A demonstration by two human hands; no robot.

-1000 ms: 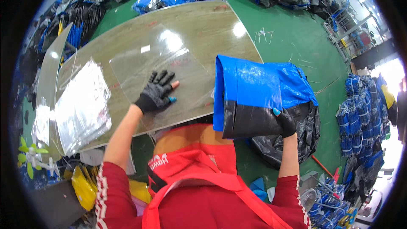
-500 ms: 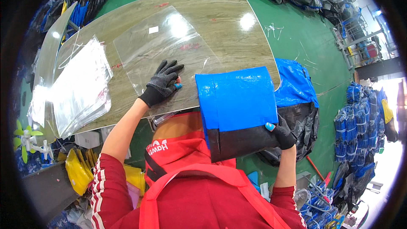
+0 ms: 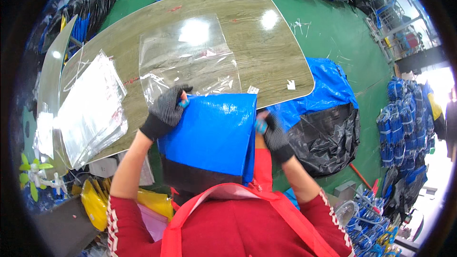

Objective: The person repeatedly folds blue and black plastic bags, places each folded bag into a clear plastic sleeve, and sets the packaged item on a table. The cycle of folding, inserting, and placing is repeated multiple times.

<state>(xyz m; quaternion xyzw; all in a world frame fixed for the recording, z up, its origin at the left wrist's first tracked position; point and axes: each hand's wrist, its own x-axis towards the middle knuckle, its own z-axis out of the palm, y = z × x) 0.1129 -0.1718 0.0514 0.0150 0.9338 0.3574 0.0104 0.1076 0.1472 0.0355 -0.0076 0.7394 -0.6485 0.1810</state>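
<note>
A folded blue and black plastic sheet (image 3: 209,135) is in front of my chest, its far edge over the near edge of the wood-grain table (image 3: 266,62). My left hand (image 3: 165,113), in a black dotted glove, grips its far left corner, thumb on the blue face. Close beside the sheet's right edge is my gloved right hand (image 3: 275,137), smeared by motion; its grip on the sheet cannot be made out. Just beyond the fold, a clear plastic bag (image 3: 183,59) lies flat on the table, its near end by my left fingers.
A stack of clear bags (image 3: 93,109) covers the table's left end. Small white labels (image 3: 291,84) lie near its right edge. A larger blue and black sheet (image 3: 328,128) hangs or lies right of the table. Yellow packets (image 3: 93,204) and a small green fan (image 3: 34,178) are at lower left.
The folded sheet has moved left, in front of my chest. My left hand has gone from the clear bag to the sheet's corner. My right hand has moved left and up along its right side.
</note>
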